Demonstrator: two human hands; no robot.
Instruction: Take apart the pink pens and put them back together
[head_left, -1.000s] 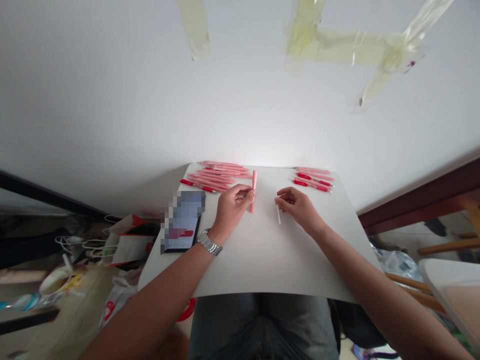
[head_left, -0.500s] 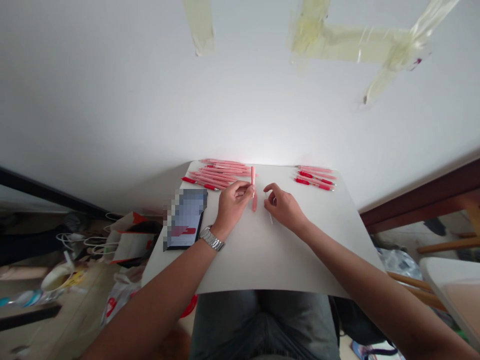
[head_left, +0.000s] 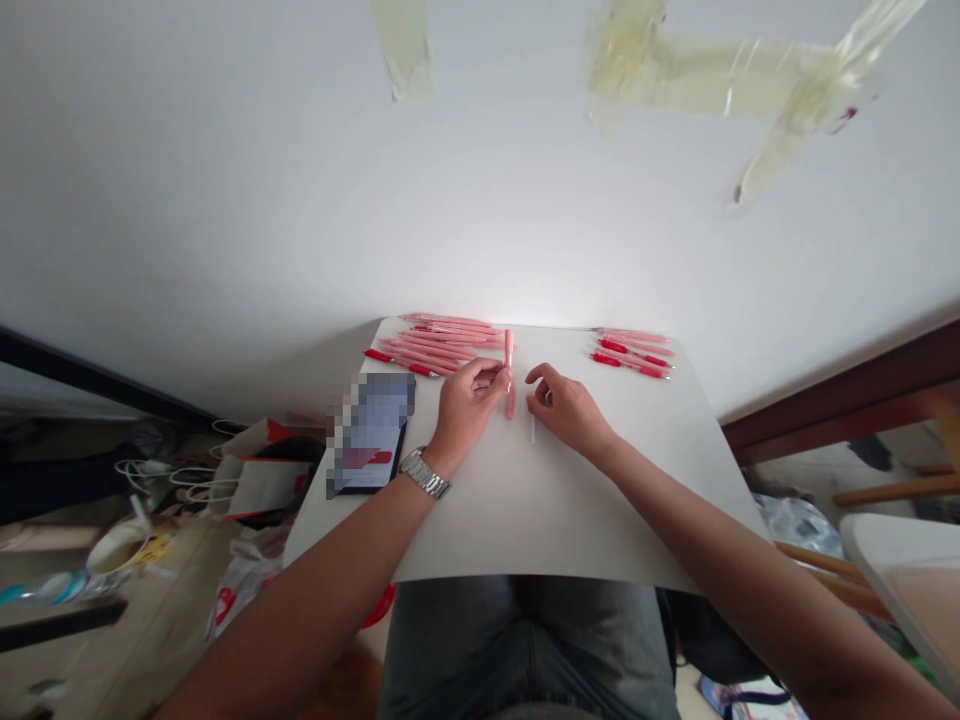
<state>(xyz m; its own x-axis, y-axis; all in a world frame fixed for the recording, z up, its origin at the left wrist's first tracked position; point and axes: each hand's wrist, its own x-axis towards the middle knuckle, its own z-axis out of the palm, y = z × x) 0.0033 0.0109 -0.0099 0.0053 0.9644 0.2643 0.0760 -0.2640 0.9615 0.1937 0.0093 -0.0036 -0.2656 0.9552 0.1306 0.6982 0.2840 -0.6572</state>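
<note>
My left hand (head_left: pixel 471 400) is closed, its thumb and fingertips pinching a slim pink pen (head_left: pixel 509 347) that points toward the wall. Part of the pen's middle is hidden by the fingertips, and its lower end shows below them. To the right, my right hand (head_left: pixel 566 405) is curled, with the index finger and thumb bent toward each other. A thin whitish stick (head_left: pixel 533 430) sticks out below its fingers; its upper end is hidden in the hand. Left of centre at the back lies a pile of pink pens (head_left: pixel 439 345), close beyond my left hand.
Several pink and red pens (head_left: pixel 634 357) lie at the table's back right. A phone (head_left: pixel 373 430) rests on the left of the white table (head_left: pixel 555 530), whose back edge meets the wall (head_left: pixel 480 200). Bags and a cup (head_left: pixel 120 545) stand on the floor at left.
The whitish stick at my right hand has swung from slanted to nearly upright in view. Both hands stay almost in place; the pink pen is still in my left fingers.
</note>
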